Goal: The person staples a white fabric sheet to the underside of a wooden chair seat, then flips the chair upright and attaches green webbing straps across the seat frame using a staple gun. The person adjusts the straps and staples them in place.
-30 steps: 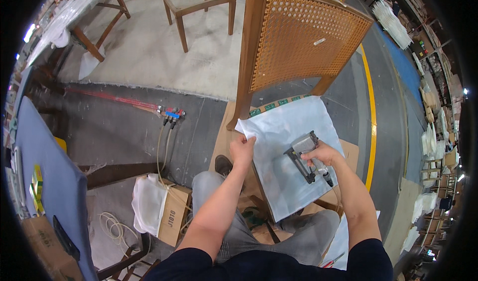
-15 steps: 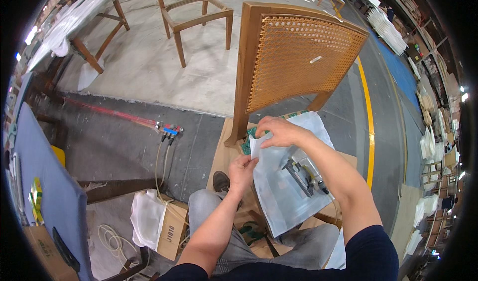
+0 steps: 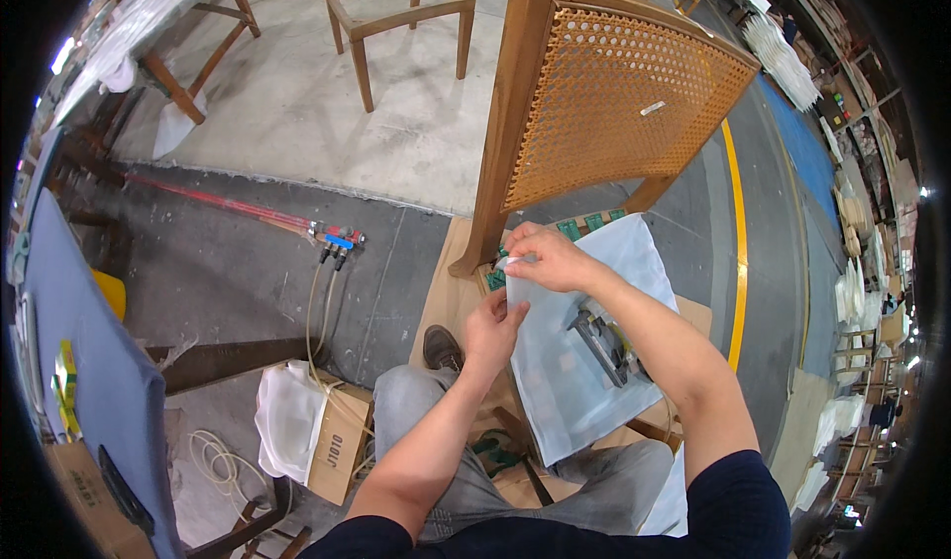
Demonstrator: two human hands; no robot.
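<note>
A white fabric sheet [image 3: 565,400] lies over the seat of a wooden chair with a woven cane back [image 3: 614,113]. Green webbing [image 3: 570,230] shows along the seat's back edge, past the fabric. My right hand [image 3: 551,260] pinches the fabric's folded left corner, close to the foot of the near back post. Just below it, my left hand [image 3: 492,333] is closed on the same left edge, thumb against the cloth. A black staple gun [image 3: 602,349] rests on the fabric beneath my right forearm, which partly hides it.
Left of me, a cardboard box [image 3: 340,450] with white wrapping [image 3: 292,420] stands on the floor by a coiled air hose [image 3: 218,460]. A blue-grey padded surface [image 3: 94,361] is at far left. Hose fittings [image 3: 340,244] lie ahead; another chair frame [image 3: 406,14] stands beyond.
My right hand keeps its pinch on the fabric corner, which now looks rolled narrower. My left hand has shifted slightly along the edge. The whole view has tilted a little, moving the chair back upward.
</note>
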